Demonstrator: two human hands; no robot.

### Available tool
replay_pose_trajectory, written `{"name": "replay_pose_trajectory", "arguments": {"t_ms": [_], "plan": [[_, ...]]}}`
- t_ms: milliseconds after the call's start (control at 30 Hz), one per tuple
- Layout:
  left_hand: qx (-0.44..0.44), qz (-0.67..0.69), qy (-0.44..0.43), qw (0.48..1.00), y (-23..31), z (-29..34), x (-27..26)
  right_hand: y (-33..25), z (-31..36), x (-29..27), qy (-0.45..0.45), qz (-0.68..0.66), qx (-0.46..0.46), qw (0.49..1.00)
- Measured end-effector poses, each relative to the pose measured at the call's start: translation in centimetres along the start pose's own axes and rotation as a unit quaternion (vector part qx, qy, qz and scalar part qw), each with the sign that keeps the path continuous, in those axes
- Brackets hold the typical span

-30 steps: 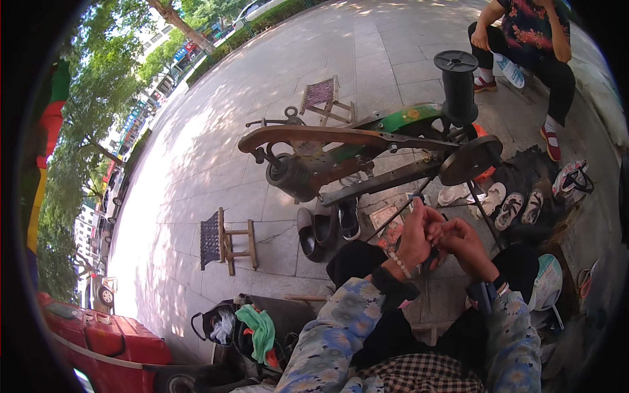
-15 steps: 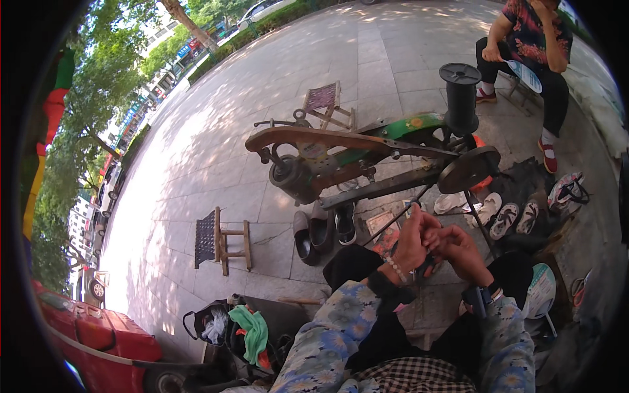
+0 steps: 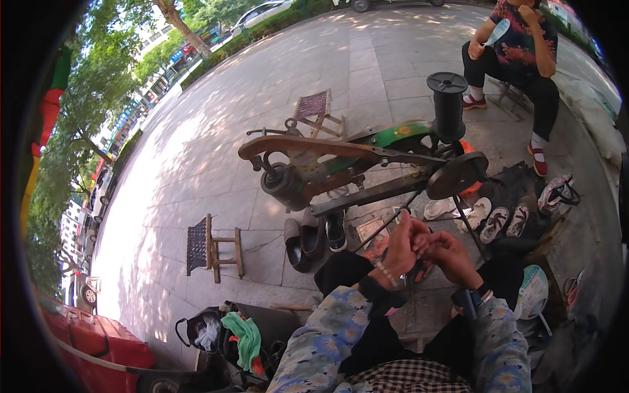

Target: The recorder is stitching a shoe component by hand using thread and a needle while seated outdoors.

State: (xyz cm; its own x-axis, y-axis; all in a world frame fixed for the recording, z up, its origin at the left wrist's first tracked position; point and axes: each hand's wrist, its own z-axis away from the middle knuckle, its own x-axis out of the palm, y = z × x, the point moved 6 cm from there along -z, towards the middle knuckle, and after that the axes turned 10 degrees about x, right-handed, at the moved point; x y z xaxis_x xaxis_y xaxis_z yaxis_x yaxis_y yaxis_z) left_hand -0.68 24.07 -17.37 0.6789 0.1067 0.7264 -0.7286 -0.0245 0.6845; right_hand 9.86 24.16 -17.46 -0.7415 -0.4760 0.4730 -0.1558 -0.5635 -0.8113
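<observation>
My left hand (image 3: 400, 249) and my right hand (image 3: 451, 255) meet above my lap with their fingertips pinched together. Whatever they hold is too small or too hidden to name. Dark tips poke out above and below the left fingers. Right beyond the hands stands a cobbler's sewing machine (image 3: 367, 147), with worn green and rusty metal arms, a wheel (image 3: 457, 175) and a large black spool (image 3: 448, 108) on top. Neither hand touches it. My forearms wear flowered sleeves, and a checked apron (image 3: 409, 376) covers my lap.
Dark slip-on shoes (image 3: 303, 242) stand left of the machine; pale shoes and sandals (image 3: 495, 223) lie at its right. Two folding stools (image 3: 215, 249) are on the paving. A bag with green cloth (image 3: 246, 340) sits lower left. A person (image 3: 517, 59) sits at far right with a fan.
The view has shifted slightly, so the machine and stools sit a little further left. The seated person has raised the fan. My hands stay pinched together, their fingers slightly moved.
</observation>
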Motion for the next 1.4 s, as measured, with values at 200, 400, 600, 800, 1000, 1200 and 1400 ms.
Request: {"name": "replay_pose_trajectory", "arguments": {"t_ms": [200, 400, 600, 800, 1000, 1200, 1400], "plan": [[0.001, 0.001, 0.010, 1.000, 0.2, 0.1, -0.2, 0.5, -0.3, -0.3, -0.009, 0.012, 0.005, 1.000], [0.007, -0.030, -0.006, 1.000, 0.0, 0.1, -0.4, 0.4, -0.1, -0.2, -0.013, 0.031, 0.012, 0.999], [0.008, -0.032, -0.007, 0.999, 0.2, 0.3, -0.2, -0.1, 0.4, 0.3, -0.009, 0.040, 0.021, 0.999], [0.014, -0.039, -0.003, 0.999, 0.3, 0.2, 0.1, -0.4, 0.7, 0.2, 0.011, 0.043, 0.037, 0.998], [0.004, 0.002, 0.037, 0.999, 1.4, 0.3, -0.2, -0.3, 0.0, 0.6, -0.007, 0.054, -0.006, 0.998], [-0.013, 0.015, 0.026, 0.999, 1.3, 0.4, 1.4, -0.5, 0.1, 0.1, -0.014, 0.073, -0.013, 0.997], [0.004, 0.014, 0.042, 0.999, 1.5, 0.3, 0.8, -0.8, 0.7, 0.9, -0.037, 0.067, 0.009, 0.997]]}}
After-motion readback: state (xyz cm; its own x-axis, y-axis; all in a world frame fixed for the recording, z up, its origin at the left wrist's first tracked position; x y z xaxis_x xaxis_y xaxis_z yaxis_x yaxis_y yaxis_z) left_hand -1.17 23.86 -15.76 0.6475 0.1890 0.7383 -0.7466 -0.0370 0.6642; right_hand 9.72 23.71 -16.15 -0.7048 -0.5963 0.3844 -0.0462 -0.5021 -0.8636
